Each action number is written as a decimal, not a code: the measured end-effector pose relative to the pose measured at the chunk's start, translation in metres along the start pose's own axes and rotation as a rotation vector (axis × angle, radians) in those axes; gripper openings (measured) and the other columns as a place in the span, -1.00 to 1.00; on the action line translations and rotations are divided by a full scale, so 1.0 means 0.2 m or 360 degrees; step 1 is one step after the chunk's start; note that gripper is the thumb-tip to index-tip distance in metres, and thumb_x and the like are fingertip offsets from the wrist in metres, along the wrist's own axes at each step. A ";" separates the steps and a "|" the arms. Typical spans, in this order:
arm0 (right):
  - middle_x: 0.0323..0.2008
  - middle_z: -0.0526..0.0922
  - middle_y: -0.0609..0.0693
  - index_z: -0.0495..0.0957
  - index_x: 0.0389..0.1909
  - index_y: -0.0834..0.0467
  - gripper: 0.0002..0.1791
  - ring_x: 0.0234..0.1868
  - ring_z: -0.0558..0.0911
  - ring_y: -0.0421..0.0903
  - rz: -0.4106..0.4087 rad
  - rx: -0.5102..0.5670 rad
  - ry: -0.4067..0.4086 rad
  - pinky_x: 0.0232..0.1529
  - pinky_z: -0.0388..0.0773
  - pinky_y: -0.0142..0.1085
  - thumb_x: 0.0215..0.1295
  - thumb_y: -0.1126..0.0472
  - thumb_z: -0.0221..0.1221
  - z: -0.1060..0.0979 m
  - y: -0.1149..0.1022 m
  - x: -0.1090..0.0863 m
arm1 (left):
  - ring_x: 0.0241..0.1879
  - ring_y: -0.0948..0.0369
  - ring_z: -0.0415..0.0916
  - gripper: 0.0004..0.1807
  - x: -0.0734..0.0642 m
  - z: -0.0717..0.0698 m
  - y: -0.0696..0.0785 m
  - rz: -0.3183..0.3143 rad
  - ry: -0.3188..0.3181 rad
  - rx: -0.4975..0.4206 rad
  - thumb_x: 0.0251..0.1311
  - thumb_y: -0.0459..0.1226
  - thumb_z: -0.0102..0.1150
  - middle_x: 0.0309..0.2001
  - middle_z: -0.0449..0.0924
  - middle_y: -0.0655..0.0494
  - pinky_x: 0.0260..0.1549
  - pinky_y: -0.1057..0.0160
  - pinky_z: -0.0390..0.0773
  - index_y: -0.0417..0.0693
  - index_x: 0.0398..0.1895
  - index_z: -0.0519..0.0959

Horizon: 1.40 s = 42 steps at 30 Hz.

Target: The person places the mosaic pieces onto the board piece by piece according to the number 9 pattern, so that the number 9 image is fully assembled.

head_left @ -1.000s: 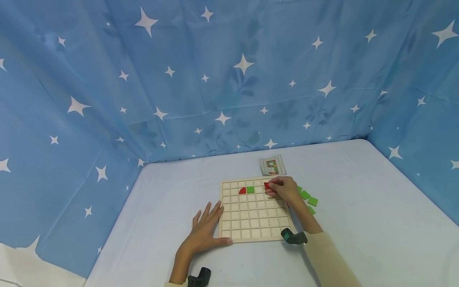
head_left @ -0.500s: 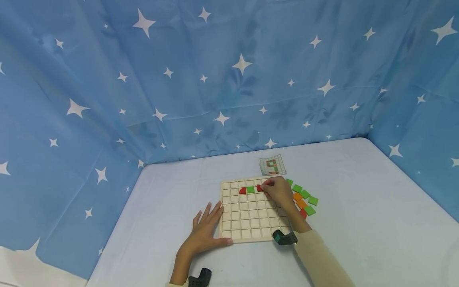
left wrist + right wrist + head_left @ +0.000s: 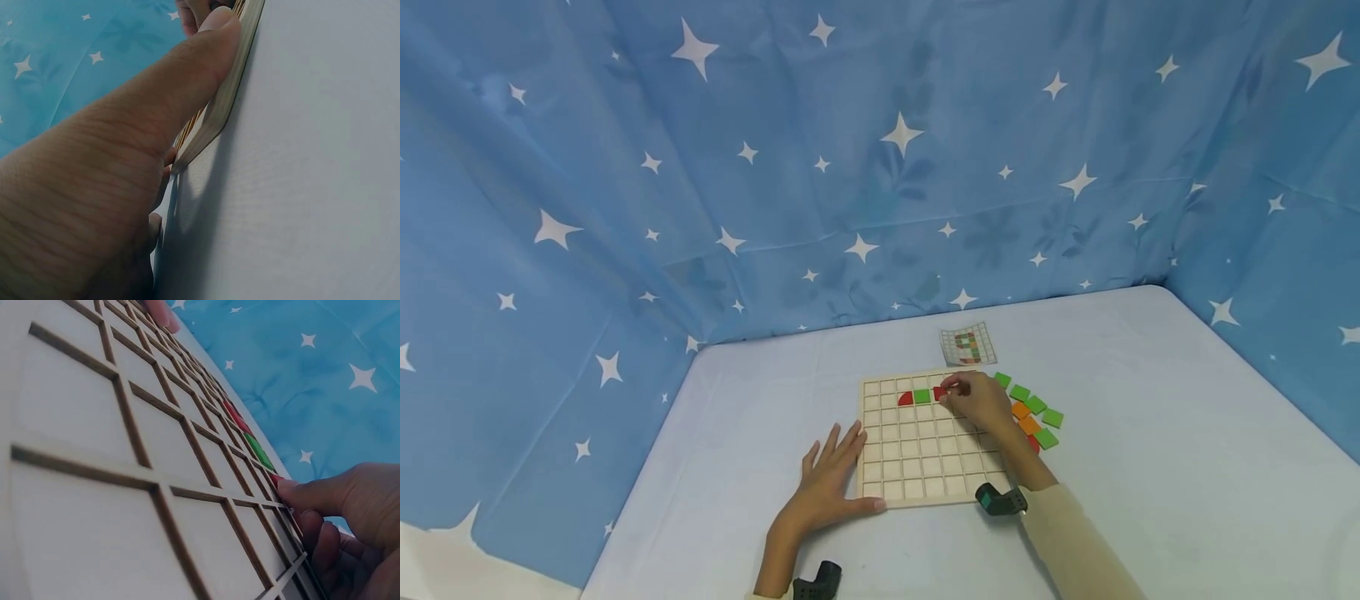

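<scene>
At a white-draped table (image 3: pixel 1150 458), we see a person's right hand (image 3: pixel 981 402) pinching a red tile (image 3: pixel 938 393) between thumb and fingers on a wooden grid board (image 3: pixel 910 450), near its far edge. The tile sits just beside a green tile (image 3: pixel 922 397), which has a rounded red piece (image 3: pixel 906 399) on its other side, all three in one row; we cannot tell whether the pinched tile lies flat in its square. The left hand (image 3: pixel 827 490) is spread wide, its fingers at the board's left edge and its thumb resting on the rim by the near left corner, as we also see in the left wrist view. To the right of the board we find loose green tiles (image 3: pixel 1052 418), orange tiles (image 3: pixel 1030 426) and another red piece (image 3: pixel 1034 444), the last partly hidden by the right forearm (image 3: pixel 1028 460). Beyond the far edge lies a card (image 3: pixel 967 344) printed with a coloured grid pattern. Dark devices (image 3: pixel 996 500) sit on both wrists, at the cuffs of cream sleeves (image 3: pixel 1078 537). A blue curtain (image 3: pixel 775 208) with white stars hangs behind.
</scene>
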State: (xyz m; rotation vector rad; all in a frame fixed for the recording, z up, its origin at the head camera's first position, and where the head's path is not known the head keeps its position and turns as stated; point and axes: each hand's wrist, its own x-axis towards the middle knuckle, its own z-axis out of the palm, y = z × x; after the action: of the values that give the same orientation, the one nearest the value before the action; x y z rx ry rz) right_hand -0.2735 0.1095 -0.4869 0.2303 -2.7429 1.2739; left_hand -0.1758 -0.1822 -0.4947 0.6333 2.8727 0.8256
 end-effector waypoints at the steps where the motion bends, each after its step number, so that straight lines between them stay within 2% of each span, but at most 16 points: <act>1: -0.46 0.68 -0.07 0.71 -0.18 0.10 -0.80 -0.52 0.51 -0.18 -0.0012 0.0002 -0.0012 -0.58 0.29 -0.35 0.18 0.16 0.34 0.00 0.00 0.00 | 0.57 -0.12 -0.30 0.17 0.00 0.00 0.00 0.0001 -0.0001 -0.0002 -0.07 0.29 0.33 0.58 -0.10 0.11 0.40 -0.32 -0.30 0.02 0.55 0.06; 16: -0.49 0.62 -0.10 0.70 -0.34 0.04 -0.86 -0.52 0.48 -0.17 0.0067 -0.0065 0.0048 -0.53 0.31 -0.33 0.11 0.09 0.41 0.03 0.01 0.00 | 0.57 -0.11 -0.31 0.16 0.00 0.00 0.00 0.0005 -0.0005 0.0001 -0.06 0.29 0.33 0.58 -0.11 0.12 0.39 -0.32 -0.29 0.03 0.55 0.05; 26: -0.51 0.62 -0.12 0.69 -0.35 0.01 -0.83 -0.56 0.46 -0.18 0.0042 -0.0096 0.0080 -0.58 0.30 -0.34 0.13 0.03 0.40 0.04 0.00 0.00 | 0.57 -0.10 -0.31 0.16 0.00 0.00 -0.01 -0.0002 0.0000 -0.0004 -0.07 0.29 0.33 0.58 -0.10 0.12 0.39 -0.32 -0.29 0.03 0.55 0.06; 42: -0.49 0.62 -0.09 0.69 -0.33 0.09 -0.86 -0.59 0.42 -0.19 -0.0023 -0.0092 0.0107 -0.64 0.25 -0.34 0.14 0.12 0.38 0.03 -0.01 -0.02 | 0.57 -0.12 -0.29 0.17 0.00 0.01 -0.01 -0.0007 0.0013 -0.0005 -0.09 0.30 0.34 0.58 -0.08 0.09 0.39 -0.34 -0.28 0.01 0.54 0.09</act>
State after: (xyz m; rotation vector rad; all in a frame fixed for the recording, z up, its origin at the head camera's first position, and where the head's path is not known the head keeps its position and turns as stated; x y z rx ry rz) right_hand -0.2701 0.1029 -0.4898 0.1981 -2.7121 1.1746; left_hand -0.1756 -0.1832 -0.4965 0.6241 2.8787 0.8337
